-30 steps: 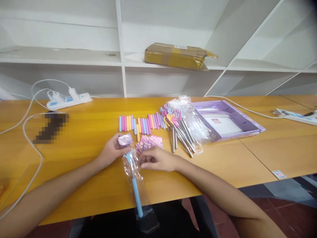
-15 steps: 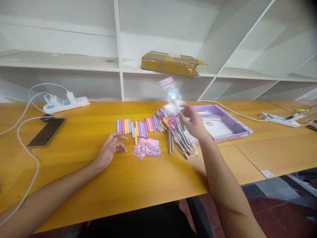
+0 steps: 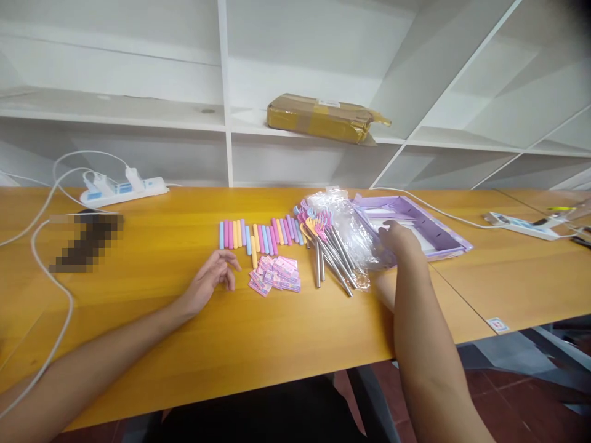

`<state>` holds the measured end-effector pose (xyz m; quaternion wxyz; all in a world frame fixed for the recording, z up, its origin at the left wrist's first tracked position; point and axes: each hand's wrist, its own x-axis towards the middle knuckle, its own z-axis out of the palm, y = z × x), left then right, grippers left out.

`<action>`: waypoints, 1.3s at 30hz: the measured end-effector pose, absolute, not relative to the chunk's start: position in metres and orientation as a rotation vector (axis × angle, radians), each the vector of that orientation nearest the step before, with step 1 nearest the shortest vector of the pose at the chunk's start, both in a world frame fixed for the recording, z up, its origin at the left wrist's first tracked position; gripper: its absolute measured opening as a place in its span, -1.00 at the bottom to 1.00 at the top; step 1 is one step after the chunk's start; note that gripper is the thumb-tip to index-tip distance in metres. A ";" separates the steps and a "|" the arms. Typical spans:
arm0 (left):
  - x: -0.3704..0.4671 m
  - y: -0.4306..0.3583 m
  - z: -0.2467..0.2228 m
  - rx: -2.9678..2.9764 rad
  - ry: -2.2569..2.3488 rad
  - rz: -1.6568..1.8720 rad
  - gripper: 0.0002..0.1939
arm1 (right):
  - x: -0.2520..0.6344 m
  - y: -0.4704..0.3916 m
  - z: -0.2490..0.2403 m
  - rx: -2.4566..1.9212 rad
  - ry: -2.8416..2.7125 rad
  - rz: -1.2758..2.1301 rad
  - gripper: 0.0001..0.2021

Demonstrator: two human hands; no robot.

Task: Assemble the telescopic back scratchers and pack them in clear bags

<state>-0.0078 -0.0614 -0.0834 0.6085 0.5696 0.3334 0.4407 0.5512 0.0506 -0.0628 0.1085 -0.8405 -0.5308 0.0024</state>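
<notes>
My left hand (image 3: 211, 280) rests on the table with loosely bent fingers apart and nothing in them. Just right of it lie a row of coloured sticks (image 3: 263, 239) in pink, blue, yellow and purple, and a spread pile of small pink printed cards (image 3: 277, 274). My right hand (image 3: 401, 240) is over the left part of a purple tray (image 3: 422, 215); its fingertips are mostly hidden. Left of that hand, clear plastic bags (image 3: 344, 215) lie in a crumpled heap. Against them rests a bunch of metal rods (image 3: 335, 258) with coloured, curved plastic tops.
A taped cardboard box (image 3: 323, 120) sits on the white shelf behind the table. Power strips stand at the left (image 3: 124, 191) and right (image 3: 521, 224), with white cables trailing over the table. A pixelated dark object (image 3: 87, 240) lies at the left.
My right hand has moved right and down from above the rods to the purple tray. The clear bag it held up is no longer raised. My left hand has barely moved.
</notes>
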 end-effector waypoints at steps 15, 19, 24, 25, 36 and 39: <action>-0.040 -0.024 -0.073 2.503 1.407 0.703 -0.40 | 0.539 0.057 -0.065 -2.351 -1.749 0.178 -0.35; -0.040 -0.024 -0.082 2.463 1.436 0.582 -0.36 | 0.535 0.055 -0.065 -2.314 -1.745 0.116 -0.42; -0.040 -0.023 -0.082 2.472 1.469 0.659 -0.47 | 0.509 0.048 -0.047 -2.047 -1.621 -0.245 -0.56; -0.040 -0.023 -0.081 2.476 1.480 0.672 -0.51 | 0.501 0.045 -0.042 -2.000 -1.653 -0.235 -0.60; -0.041 -0.018 -0.082 2.386 1.641 0.767 -0.68 | 0.437 0.028 -0.032 -2.140 -2.095 0.155 -0.64; -0.040 -0.018 -0.085 2.386 1.685 0.719 -0.61 | 0.436 0.031 -0.036 -2.152 -2.074 0.194 -0.59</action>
